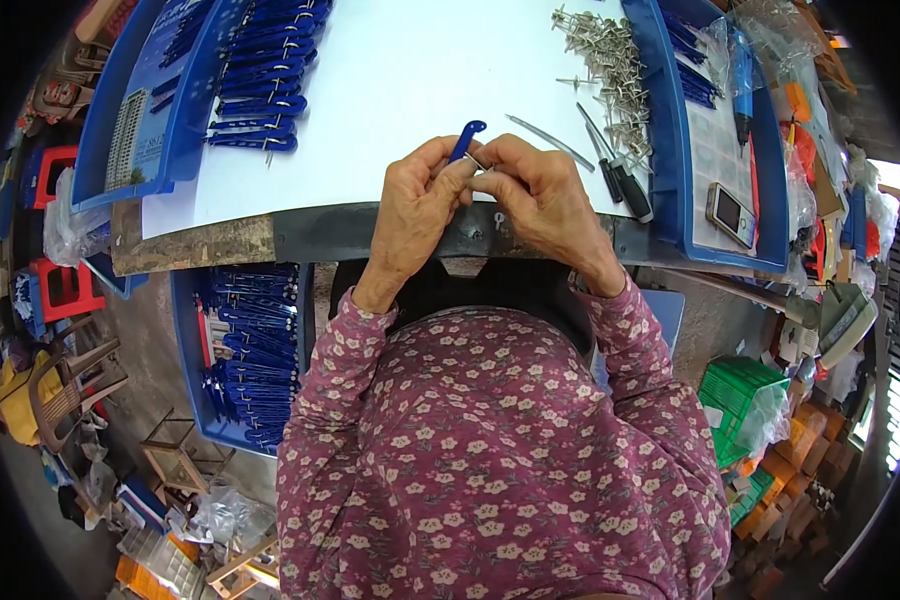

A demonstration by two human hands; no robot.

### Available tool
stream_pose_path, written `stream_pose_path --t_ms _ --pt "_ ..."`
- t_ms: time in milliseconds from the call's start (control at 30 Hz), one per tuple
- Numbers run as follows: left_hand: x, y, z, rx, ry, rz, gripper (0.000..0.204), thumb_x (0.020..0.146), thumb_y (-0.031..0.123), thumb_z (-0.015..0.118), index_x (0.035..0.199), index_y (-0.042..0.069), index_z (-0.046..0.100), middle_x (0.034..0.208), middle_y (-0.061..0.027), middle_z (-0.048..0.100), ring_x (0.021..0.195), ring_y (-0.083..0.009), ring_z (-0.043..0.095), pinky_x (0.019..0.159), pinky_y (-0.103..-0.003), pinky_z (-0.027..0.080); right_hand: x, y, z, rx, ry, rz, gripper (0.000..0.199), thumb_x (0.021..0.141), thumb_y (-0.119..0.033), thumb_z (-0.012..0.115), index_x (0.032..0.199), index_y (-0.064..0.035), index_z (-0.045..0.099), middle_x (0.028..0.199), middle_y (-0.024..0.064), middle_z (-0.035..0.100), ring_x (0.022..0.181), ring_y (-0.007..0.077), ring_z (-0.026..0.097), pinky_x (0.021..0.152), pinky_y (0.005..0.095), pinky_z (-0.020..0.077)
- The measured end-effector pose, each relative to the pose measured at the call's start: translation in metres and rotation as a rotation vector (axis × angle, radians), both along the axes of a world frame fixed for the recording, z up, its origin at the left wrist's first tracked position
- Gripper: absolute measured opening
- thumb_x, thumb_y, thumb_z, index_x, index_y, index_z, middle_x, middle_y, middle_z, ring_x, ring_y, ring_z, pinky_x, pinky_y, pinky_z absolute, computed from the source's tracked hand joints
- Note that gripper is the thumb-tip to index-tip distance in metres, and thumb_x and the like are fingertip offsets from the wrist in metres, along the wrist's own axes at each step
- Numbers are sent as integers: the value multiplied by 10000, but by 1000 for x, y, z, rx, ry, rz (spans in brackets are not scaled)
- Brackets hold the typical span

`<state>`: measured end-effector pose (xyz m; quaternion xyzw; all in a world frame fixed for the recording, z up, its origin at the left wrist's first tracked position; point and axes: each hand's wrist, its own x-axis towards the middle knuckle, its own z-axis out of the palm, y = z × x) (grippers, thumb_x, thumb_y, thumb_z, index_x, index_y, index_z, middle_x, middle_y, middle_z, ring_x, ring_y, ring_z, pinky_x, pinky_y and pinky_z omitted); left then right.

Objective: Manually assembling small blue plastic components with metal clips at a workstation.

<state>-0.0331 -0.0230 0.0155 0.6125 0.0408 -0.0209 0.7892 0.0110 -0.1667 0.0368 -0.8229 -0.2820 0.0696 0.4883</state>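
Above the near edge of the table, my two hands meet with fingertips together. My left hand (417, 205) is closed on a slim blue plastic piece (467, 138) with a rounded, holed end pointing up and away. My right hand (548, 200) pinches close beside it, at a small shiny metal part (480, 163) that shows between the fingers. The lower end of the blue piece is hidden by the fingers. Just beyond my right hand lie a thin metal strip (550, 140) and a screwdriver with a dark handle (630, 185).
Loose metal parts (615, 70) are heaped at the right of the white sheet (400, 75). Blue pieces (265, 85) lie stacked at left. Blue trays (182, 135) flank the sheet; the right one holds a phone (730, 214). Below the table, a blue bin (195, 370) holds more pieces.
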Motion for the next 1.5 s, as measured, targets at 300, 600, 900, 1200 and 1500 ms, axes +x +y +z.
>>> stream_pose_path --t_ms 300,600,900,1200,1500 --pt "2 -3 -3 112 42 -9 195 873 138 529 970 -23 579 645 35 522 559 -16 457 493 -143 358 2 -4 -7 -32 -73 -27 144 749 -12 604 864 2 517 504 18 440 452 63 378 417 234 303" --pt "4 -3 -3 -49 84 -42 163 853 152 558 890 -5 586 602 41 511 503 0 423 423 -132 296 4 -8 -6 45 263 -31 218 721 -51 642 864 0 486 491 -10 430 449 63 389 411 242 301" --pt "3 4 4 -49 88 -51 163 840 156 565 863 -5 587 566 38 491 482 -8 395 426 -136 286 2 -15 4 225 628 116 277 888 -252 505 922 14 574 539 -11 484 405 19 323 373 176 254" --pt "0 5 16 78 28 -55 158 846 120 533 854 -29 584 613 26 501 551 -22 417 490 -155 326 0 -13 -9 465 911 120 219 881 -187 516 882 24 575 523 -4 489 382 5 282 348 159 207" --pt "0 8 11 160 25 -57 178 847 143 529 828 -23 590 578 37 467 524 -25 399 464 -167 309 -13 -3 -6 212 440 -15 160 848 -138 538 906 7 573 558 -10 530 431 2 375 386 162 271"
